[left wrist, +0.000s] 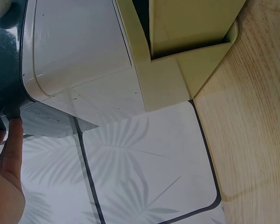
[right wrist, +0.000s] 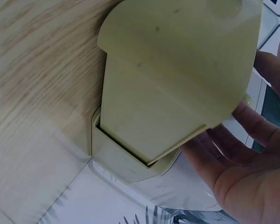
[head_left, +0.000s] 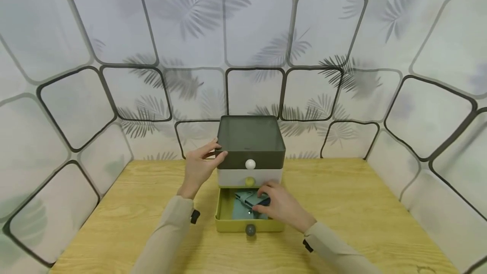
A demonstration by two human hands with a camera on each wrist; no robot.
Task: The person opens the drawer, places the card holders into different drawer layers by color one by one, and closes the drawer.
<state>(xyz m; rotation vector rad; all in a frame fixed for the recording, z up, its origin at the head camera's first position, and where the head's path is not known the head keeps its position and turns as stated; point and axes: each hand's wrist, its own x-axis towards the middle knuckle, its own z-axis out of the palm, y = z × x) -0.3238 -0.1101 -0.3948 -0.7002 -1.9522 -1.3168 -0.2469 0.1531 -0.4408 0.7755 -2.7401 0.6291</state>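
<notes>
A small three-tier drawer box (head_left: 236, 160) stands on the table, dark grey on top, white in the middle and yellow-green below. Its bottom drawer (head_left: 232, 226) is pulled out. Inside lies a flat light teal piece (head_left: 238, 211) with a small round stud, and over it a tilted grey-green wallet (head_left: 252, 198) with a strap. My right hand (head_left: 283, 206) reaches over the drawer's right side and pinches the wallet's right end between thumb and fingers. My left hand (head_left: 199, 166) rests its fairly straight fingers and thumb against the top tier's left front corner.
The tiers carry round knobs: a white knob (head_left: 250, 164), a yellow-green knob (head_left: 249, 182) and a dark grey knob (head_left: 250, 230). Behind the wood-grain table (head_left: 335, 206) rises a patterned wall covering (head_left: 255, 24), which also closes in both sides.
</notes>
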